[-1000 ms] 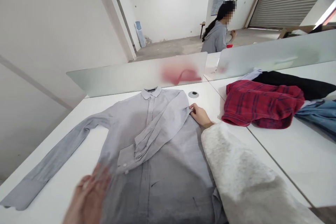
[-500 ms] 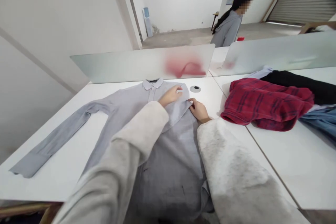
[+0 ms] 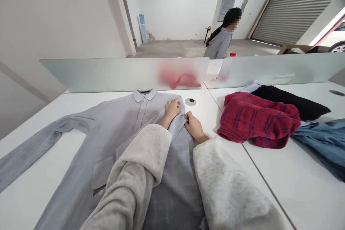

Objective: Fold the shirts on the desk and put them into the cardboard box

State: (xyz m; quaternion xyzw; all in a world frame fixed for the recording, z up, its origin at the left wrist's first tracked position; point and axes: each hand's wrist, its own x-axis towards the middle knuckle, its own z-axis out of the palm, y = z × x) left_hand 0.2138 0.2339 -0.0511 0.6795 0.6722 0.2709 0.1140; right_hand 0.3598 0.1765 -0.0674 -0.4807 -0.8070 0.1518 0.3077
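Note:
A light grey long-sleeved shirt (image 3: 113, 129) lies face up on a white table (image 3: 35, 151), its collar (image 3: 144, 95) towards the far side. One sleeve stretches out to the lower left, and the other is folded across the front. My left hand (image 3: 171, 112) rests on the fabric near the shoulder, fingers together and flat. Close beside it, my right hand (image 3: 194, 126) pinches the shirt's folded edge between its fingers. My sleeves hide much of the shirt's lower front.
To the right lie a red plaid garment (image 3: 258, 120), a black garment (image 3: 291, 103) and a blue denim garment (image 3: 322, 147). A frosted partition (image 3: 121, 73) runs along the far table edge, with a cable grommet (image 3: 190, 101) near it. Beyond stands a person in a grey hoodie (image 3: 219, 45).
My left hand has moved from the lower shirt up to the shoulder, next to my right hand. My right hand keeps its place on the edge. The view has shifted slightly.

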